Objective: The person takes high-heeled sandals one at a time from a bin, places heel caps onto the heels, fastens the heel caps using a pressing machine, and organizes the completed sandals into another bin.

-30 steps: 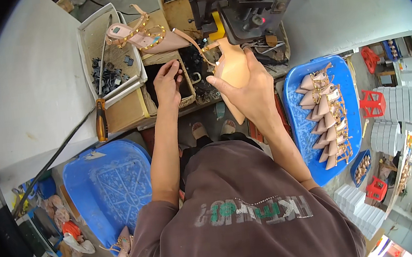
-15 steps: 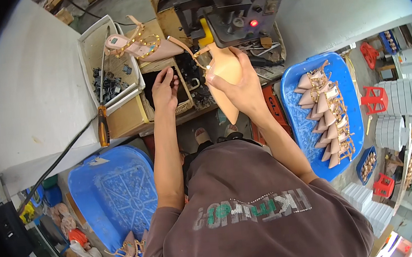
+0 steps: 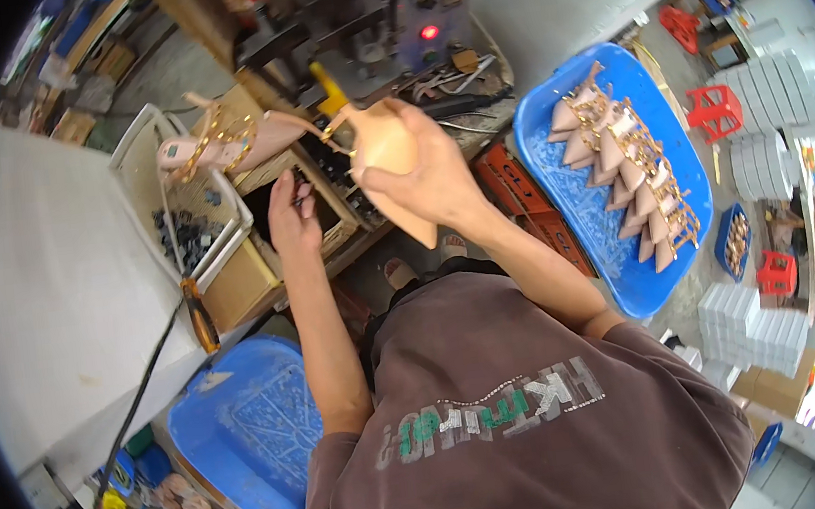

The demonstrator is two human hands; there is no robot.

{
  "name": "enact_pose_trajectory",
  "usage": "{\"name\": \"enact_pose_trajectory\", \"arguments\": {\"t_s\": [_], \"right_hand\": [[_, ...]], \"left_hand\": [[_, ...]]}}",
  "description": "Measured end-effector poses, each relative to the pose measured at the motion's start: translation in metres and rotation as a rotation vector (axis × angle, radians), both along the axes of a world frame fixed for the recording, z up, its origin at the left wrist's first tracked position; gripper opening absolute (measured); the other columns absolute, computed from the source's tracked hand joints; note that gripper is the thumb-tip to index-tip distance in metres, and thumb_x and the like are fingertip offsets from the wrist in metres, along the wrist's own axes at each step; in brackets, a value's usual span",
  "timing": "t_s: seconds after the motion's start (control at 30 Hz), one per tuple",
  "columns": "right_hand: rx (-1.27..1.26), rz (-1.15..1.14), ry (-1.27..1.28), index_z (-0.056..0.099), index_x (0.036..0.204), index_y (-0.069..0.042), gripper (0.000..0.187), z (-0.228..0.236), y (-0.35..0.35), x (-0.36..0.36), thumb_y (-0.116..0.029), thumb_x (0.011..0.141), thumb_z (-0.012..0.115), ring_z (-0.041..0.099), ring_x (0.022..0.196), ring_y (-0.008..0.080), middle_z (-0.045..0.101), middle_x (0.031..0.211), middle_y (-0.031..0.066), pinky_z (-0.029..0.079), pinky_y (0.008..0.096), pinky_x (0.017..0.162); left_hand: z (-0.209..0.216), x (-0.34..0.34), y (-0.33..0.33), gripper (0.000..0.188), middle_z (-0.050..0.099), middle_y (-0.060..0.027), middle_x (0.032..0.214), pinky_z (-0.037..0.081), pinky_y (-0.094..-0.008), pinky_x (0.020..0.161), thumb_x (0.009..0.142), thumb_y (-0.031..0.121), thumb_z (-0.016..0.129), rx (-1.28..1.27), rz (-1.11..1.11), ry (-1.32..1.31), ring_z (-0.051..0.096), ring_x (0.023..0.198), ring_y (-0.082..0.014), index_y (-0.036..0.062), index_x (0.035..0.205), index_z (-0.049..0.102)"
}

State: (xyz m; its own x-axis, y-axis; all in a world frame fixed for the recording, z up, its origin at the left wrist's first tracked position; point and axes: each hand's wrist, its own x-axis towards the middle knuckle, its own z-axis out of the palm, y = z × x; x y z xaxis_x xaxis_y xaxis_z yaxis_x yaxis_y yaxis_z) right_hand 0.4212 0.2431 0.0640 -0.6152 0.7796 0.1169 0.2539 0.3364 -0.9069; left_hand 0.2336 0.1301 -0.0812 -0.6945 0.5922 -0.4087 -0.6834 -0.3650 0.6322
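My right hand (image 3: 439,174) grips a tan pointed shoe (image 3: 388,142), its smooth sole side facing me and its toe pointing down toward my body. The shoe's strap end reaches up and left, close to a yellow part (image 3: 328,86) of a dark machine (image 3: 355,36). I cannot tell whether the two touch. My left hand (image 3: 295,219) hovers over the dark opening of a wooden box (image 3: 335,207). Its fingers are curled in near the thumb; anything between them is too small to make out. Beyond it lies a beige studded strappy shoe (image 3: 252,144).
A white tray (image 3: 135,169) holds small dark pieces; a screwdriver (image 3: 199,316) lies at its near corner. Blue tubs flank me: the right tub (image 3: 592,260) holds a row of studded shoes (image 3: 622,167); the left tub (image 3: 234,402) stands lower. A red light (image 3: 429,33) glows on the machine.
My view has swung, so the bench and machine sit further left in it. The right hand keeps hold of the shoe. The left hand's fingers stay curled over the box.
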Motion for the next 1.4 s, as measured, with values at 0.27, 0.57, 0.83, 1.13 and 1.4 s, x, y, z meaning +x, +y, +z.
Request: {"name": "enact_pose_trajectory", "arguments": {"t_s": [0.27,0.57,0.83,1.13,1.4], "right_hand": [[-0.034,0.084,-0.147,0.033,0.143,0.003,0.096,0.018,-0.002,0.008,-0.045,0.074,0.079,0.051,0.12,0.0455,0.049,0.128,0.031,0.042,0.0464,0.103],[-0.035,0.108,-0.108,0.031,0.143,0.003,0.09,0.012,0.002,0.009,-0.038,0.075,0.074,0.059,0.097,0.0488,0.052,0.111,0.0328,0.05,0.0495,0.087],[-0.047,0.166,0.052,0.041,0.138,-0.001,0.082,0.004,0.008,0.057,-0.029,0.07,0.076,0.058,0.103,0.0426,0.054,0.119,0.025,0.048,0.0472,0.09],[0.506,-0.668,-0.38,0.048,0.13,0.011,0.062,-0.073,0.215,0.202,-0.017,0.077,0.067,0.061,0.1,0.0435,0.061,0.11,0.0318,0.049,0.048,0.09],[0.318,-0.359,-0.978,0.063,0.108,0.006,0.036,-0.2,0.347,0.166,-0.017,0.08,0.058,0.063,0.106,0.0402,0.064,0.115,0.0275,0.05,0.0443,0.092]], "left_hand": [[-0.001,-0.004,-0.008,0.021,0.06,-0.0041,0.091,0.048,-0.0228,0.068,0.094,0.014,0.067,-0.103,-0.032,0.003,0.055,0.078,-0.0133,0.0022,0.109,0.058],[-0.001,-0.004,-0.004,0.02,0.057,0.0003,0.083,0.039,-0.0183,0.054,0.095,0.016,0.066,-0.171,-0.04,0.151,0.05,0.068,-0.0066,0.0034,0.109,0.059],[0.012,0.002,-0.004,0.025,0.054,0.0023,0.081,0.035,-0.0194,0.051,0.098,0.018,0.062,-0.149,-0.009,0.228,0.045,0.064,-0.0053,0.0009,0.116,0.058],[0.097,0.035,0.055,0.023,0.065,-0.0008,0.089,0.037,-0.0206,0.056,0.094,0.012,0.066,-0.378,0.228,0.84,0.047,0.065,-0.004,-0.006,0.109,0.068],[0.148,0.024,0.109,0.023,0.073,-0.0168,0.104,0.052,-0.0315,0.082,0.09,0.017,0.066,-0.76,-0.099,1.608,0.07,0.093,-0.0194,0.0005,0.105,0.073]]}}
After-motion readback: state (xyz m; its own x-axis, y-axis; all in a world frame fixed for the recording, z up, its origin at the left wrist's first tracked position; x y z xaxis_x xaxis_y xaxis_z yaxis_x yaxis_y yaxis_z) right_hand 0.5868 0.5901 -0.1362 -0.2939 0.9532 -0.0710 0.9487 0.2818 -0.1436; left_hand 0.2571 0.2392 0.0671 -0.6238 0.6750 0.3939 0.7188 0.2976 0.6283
